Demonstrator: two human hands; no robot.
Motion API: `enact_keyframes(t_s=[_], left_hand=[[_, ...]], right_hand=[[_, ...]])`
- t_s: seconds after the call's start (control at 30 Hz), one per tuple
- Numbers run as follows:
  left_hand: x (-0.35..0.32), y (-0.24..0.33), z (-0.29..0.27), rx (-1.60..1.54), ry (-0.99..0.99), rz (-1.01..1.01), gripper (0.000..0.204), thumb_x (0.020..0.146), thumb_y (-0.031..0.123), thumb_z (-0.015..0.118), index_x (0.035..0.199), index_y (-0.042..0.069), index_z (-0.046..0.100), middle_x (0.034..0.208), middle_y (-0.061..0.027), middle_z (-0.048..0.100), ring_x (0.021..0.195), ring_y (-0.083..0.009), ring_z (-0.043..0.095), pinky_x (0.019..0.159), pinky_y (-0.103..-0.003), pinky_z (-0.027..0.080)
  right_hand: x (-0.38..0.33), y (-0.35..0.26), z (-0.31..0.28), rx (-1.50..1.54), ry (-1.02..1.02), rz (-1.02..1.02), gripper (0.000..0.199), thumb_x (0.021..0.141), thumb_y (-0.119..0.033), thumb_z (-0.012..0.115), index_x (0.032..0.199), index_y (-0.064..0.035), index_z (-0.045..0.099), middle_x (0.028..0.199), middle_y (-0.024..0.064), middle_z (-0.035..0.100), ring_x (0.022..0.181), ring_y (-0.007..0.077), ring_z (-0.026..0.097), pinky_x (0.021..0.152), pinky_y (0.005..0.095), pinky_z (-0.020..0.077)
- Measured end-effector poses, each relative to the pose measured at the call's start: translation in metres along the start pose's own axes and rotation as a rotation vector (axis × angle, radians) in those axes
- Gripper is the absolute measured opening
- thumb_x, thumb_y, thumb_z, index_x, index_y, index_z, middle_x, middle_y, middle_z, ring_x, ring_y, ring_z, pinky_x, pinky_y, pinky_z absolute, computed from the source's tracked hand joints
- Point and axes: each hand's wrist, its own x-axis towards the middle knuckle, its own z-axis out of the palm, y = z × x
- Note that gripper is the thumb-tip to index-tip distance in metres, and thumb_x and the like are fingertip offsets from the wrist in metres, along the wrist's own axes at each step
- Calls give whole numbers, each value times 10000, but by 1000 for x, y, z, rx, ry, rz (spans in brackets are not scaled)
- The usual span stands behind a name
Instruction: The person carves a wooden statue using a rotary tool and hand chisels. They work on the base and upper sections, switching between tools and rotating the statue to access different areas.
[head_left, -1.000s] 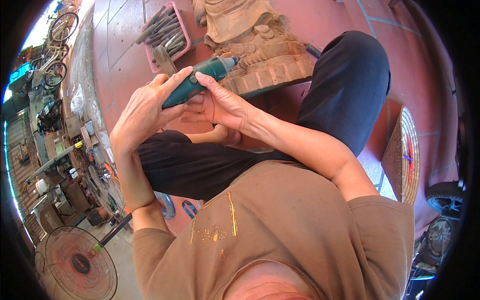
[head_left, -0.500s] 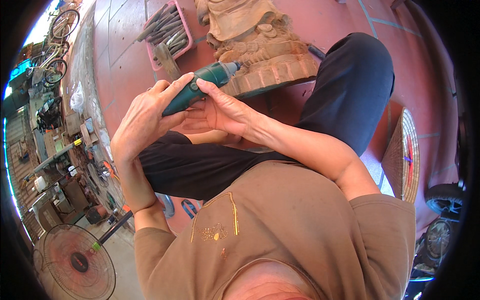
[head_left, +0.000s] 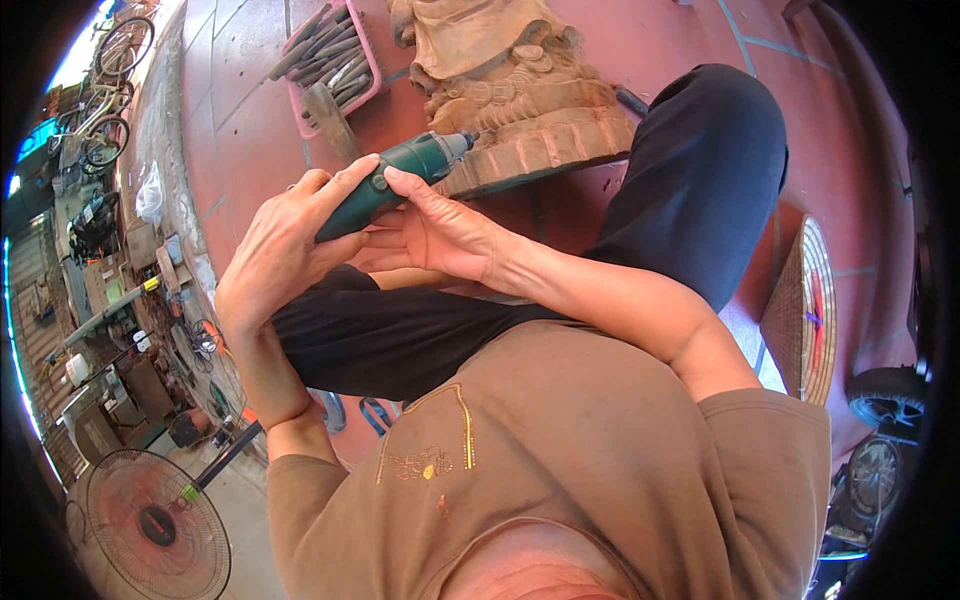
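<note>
A dark green rotary tool [head_left: 408, 165] with a grey nose is held up in front of me, its tip pointing to the upper right. My left hand [head_left: 295, 218] wraps round its rear end, index finger stretched along the top. From the other side my right hand [head_left: 445, 230] grips the tool, thumb pressed on the body near a round button and fingers curled underneath. Just beyond the nose stands a carved wooden figure [head_left: 500, 95] with a scalloped base, apart from the tool. Part of the tool's rear is hidden by my left hand.
A pink basket [head_left: 376, 85] of chisel-like tools sits on the red tiles, a wooden mallet-like piece [head_left: 330, 118] at its edge. My bent legs frame the work. A fan [head_left: 158, 525] stands lower left, a conical hat [head_left: 812, 310] at right, bicycles [head_left: 105, 140] upper left.
Both hands and the rotary tool have shifted slightly to the left in the picture. The grip looks the same, and the carved figure stays in place.
</note>
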Motion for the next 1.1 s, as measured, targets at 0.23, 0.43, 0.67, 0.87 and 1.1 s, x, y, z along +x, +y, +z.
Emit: enact_keyframes(t_s=[0.23,0.43,0.67,0.87,1.1], left_hand=[[0,-3,1,-14,5,16,705,772,105,728,1434,131,488,929,-173,592,799,-386,624,715,-451,492],[2,-8,4,-1,11,45,719,764,101,728,1440,135,483,915,-169,586,776,-375,616,701,-442,492],[2,-10,4,0,12,32,718,765,98,728,1440,135,484,909,-168,583,777,-372,616,701,-443,488],[2,-9,2,-11,13,17,712,768,103,732,1435,132,487,911,-170,583,783,-379,620,703,-446,487],[2,-9,0,0,17,18,696,773,119,734,1427,127,494,926,-172,588,795,-385,623,706,-448,487]], right_hand=[[1,1,0,15,-17,-5,595,902,-467,708,1286,-57,514,1217,140,608,1171,336,592,998,550,514],[0,0,-2,10,-15,-17,604,904,-461,708,1302,-59,496,1245,150,595,1192,333,585,998,547,515],[2,0,0,1,-9,-21,602,904,-456,709,1305,-61,493,1243,155,596,1187,333,589,981,530,533],[5,-1,-1,5,-27,-12,599,907,-453,707,1317,-74,491,1256,155,593,1182,336,593,987,529,531],[6,-2,0,0,-29,-12,600,906,-454,708,1319,-79,489,1262,153,595,1190,335,592,998,537,521]])
